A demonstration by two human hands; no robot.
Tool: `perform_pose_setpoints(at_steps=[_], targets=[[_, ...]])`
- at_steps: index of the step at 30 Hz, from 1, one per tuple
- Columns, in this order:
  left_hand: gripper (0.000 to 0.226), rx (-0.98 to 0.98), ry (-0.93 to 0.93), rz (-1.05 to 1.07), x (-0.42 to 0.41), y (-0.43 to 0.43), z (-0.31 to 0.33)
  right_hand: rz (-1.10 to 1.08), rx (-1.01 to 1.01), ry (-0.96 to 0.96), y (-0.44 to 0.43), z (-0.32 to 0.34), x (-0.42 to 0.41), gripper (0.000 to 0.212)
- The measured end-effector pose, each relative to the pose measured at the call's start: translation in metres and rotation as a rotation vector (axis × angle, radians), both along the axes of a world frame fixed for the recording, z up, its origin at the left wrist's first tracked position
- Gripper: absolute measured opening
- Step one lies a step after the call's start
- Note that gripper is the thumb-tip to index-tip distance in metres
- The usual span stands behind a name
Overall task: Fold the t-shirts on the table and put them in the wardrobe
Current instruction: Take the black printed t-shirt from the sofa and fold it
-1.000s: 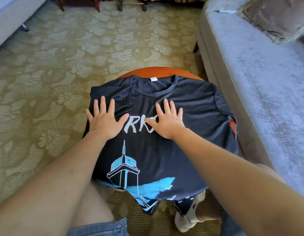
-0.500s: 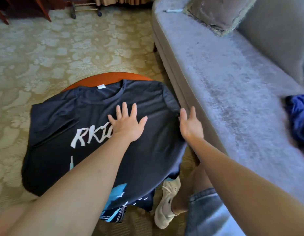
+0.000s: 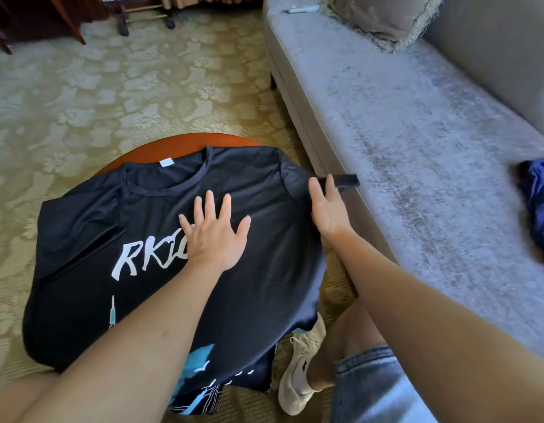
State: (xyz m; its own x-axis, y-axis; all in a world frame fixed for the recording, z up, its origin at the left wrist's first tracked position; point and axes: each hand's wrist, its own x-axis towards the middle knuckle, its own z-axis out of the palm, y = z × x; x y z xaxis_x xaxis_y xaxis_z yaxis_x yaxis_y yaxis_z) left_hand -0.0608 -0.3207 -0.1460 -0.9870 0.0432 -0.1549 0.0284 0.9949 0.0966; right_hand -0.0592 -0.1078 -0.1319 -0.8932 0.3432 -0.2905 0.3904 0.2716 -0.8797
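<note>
Left hand [image 3: 214, 236] flat on t-shirt [image 3: 264, 239], right hand [image 3: 328, 206] gripping sleeve [image 3: 345, 180] (table [image 3: 173, 141] beneath)

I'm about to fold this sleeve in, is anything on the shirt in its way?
Only your own left hand, lying flat on the chest of the shirt, where the sleeve held by the right hand would likely land. Nothing else visible lies on the shirt.

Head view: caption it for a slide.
Left hand presses the black t-shirt flat on the round table while right hand pinches its sleeve.
</note>
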Motion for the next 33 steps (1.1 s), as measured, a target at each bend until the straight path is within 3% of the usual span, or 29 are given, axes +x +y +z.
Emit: perform_pose_setpoints(at_steps=[3, 6, 8, 13, 16, 18, 20, 25, 33], targets=[[0.062, 0.145, 0.009, 0.008, -0.002, -0.003, 0.006, 0.252, 0.486, 0.247, -0.023, 0.022, 0.0, 0.076], [0.054, 0.405, 0.175, 0.129, -0.003, -0.025, 0.021, 0.734, 0.875, 0.134, -0.061, 0.024, 0.004, 0.074], [0.053, 0.337, 0.251, 0.204, 0.0, -0.053, 0.03, 0.886, 0.981, 0.08, -0.076, 0.016, 0.011, 0.072], [0.062, 0.085, 0.094, 0.337, 0.011, -0.127, 0.028, 0.928, 1.016, 0.152, -0.083, 0.011, 0.025, 0.06], [0.07, 0.055, -0.034, 0.414, 0.017, -0.15, 0.019, 0.769, 0.926, 0.336, -0.085, 0.015, 0.03, 0.029], [0.072, 0.055, -0.081, 0.407, 0.02, -0.153, 0.013, 0.657, 0.864, 0.396, -0.091, 0.016, 0.028, 0.026], [0.072, 0.056, -0.079, 0.389, 0.023, -0.152, 0.009, 0.663, 0.862, 0.36, -0.1, 0.014, 0.025, 0.019], [0.07, 0.054, 0.007, 0.376, 0.027, -0.152, 0.004, 0.595, 1.015, 0.181, -0.12, 0.004, 0.007, 0.047], [0.07, 0.068, 0.026, 0.383, 0.027, -0.152, 0.002, 0.641, 0.902, 0.344, -0.125, 0.004, 0.022, 0.014]])
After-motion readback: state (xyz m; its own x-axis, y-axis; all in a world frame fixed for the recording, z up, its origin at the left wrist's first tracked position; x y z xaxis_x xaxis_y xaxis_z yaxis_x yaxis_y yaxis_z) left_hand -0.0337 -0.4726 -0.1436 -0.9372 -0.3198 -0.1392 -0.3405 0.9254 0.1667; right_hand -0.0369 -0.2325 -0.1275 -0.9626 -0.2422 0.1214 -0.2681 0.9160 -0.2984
